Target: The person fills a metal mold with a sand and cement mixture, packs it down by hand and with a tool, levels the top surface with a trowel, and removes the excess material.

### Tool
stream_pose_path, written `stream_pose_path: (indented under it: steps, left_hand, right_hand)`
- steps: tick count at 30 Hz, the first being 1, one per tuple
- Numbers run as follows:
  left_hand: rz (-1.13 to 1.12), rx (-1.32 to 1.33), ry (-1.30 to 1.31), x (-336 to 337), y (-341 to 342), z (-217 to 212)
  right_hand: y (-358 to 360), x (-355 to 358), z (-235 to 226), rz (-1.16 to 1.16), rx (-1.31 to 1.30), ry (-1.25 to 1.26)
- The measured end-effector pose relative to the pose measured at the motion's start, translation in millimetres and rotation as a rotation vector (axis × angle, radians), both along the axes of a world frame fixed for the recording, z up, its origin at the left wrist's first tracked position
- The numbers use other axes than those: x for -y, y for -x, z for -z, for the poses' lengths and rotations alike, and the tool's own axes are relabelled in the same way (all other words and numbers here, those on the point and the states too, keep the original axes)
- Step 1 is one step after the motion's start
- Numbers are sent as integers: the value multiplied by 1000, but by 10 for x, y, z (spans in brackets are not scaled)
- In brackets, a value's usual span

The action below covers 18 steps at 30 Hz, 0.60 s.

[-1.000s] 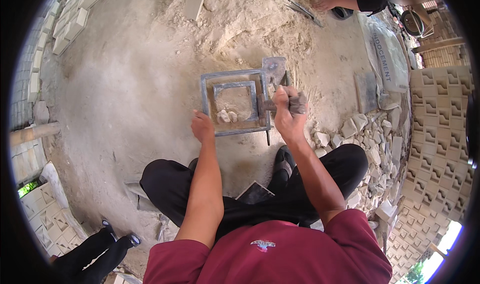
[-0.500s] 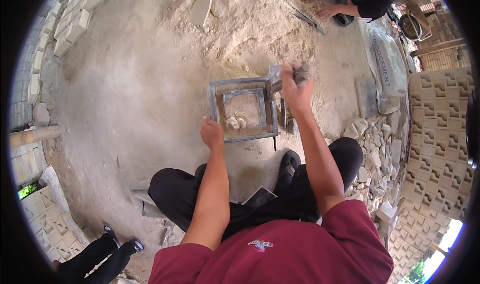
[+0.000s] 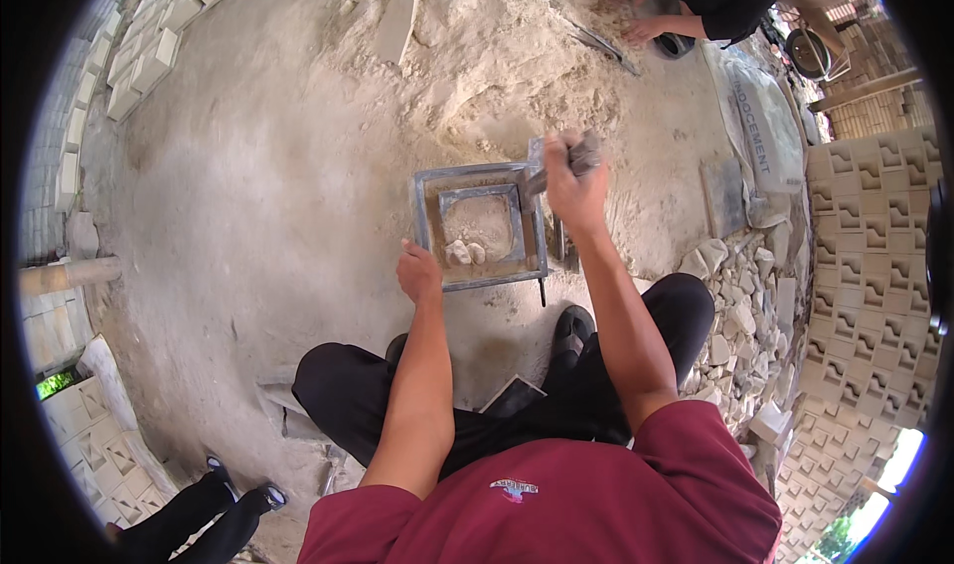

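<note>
A square grey metal mold [image 3: 480, 171] lies on the floor in front of me, with a smaller square frame [image 3: 517, 224] inside it. Two pale lumps [image 3: 465, 253] rest on sandy material within the inner frame. My left hand [image 3: 419, 272] is closed at the mold's near left side, its fingertips partly hidden. In my right hand [image 3: 576, 188] is what looks like a trowel [image 3: 535, 155], gripped by its thick dark handle. Its flat grey blade is over the mold's far right corner, blurred by motion.
Beyond the mold spreads a heap of pale powder [image 3: 477, 77]. A co-worker's hands [image 3: 646, 29] are at the far right, near a dark round container [image 3: 678, 44]. Broken stone pieces [image 3: 740, 316] lie to my right, below a printed sack [image 3: 760, 127]. Another person's legs [image 3: 214, 509] show near left.
My right hand has moved slightly left with the trowel, bringing its blade over the mold's right edge. My left hand stays at the mold's side.
</note>
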<state>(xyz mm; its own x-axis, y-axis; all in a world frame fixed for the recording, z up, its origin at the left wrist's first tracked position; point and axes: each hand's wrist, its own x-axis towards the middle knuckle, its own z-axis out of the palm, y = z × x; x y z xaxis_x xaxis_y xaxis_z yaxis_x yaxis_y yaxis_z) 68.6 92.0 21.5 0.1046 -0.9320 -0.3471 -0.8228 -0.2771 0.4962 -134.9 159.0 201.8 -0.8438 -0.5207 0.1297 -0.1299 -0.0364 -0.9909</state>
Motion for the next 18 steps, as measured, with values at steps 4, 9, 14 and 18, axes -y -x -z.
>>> stream_pose_path:
  steps: [4,9,14,18]
  left_hand:
    - [-15,20,14,25,-39,113]
    - [8,23,26,27,-26,85]
    - [-17,18,-19,8,-22,24]
    - [-10,10,85,-11,-27,36]
  right_hand:
    - [-128,-73,-93,-62,-48,-87]
    - [-368,-282,-134,-32,-95,-188]
    - [-477,-551,-215,13,-164,-203]
    - [-500,-686,-92,-26,-8,-82]
